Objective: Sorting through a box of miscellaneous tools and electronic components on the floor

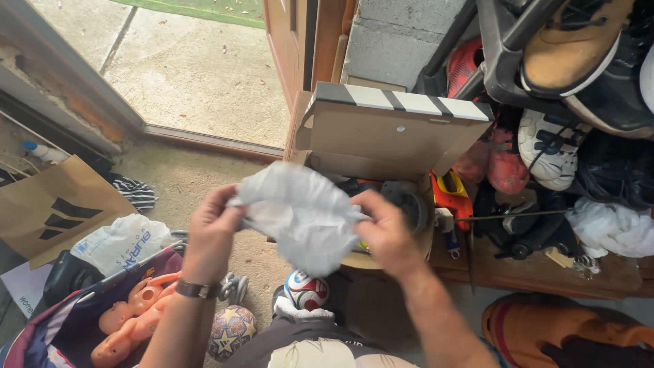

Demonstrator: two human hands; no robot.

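Both of my hands hold a crumpled sheet of white tissue paper (300, 211) in front of an open cardboard shoe box (381, 136). My left hand (212, 228), with a watch on its wrist, grips the paper's left edge. My right hand (387, 232) grips its right edge. The box lid stands tilted up, with a black and white striped rim. Dark objects lie inside the box, partly hidden by the paper.
A low wooden shelf (545, 272) at the right holds shoes, a white sneaker (548, 150) and red boots. A brown paper bag (54, 208), a plastic bag, a doll (133, 317) in a stroller and small balls (306, 289) lie on the floor. An open door leads outside.
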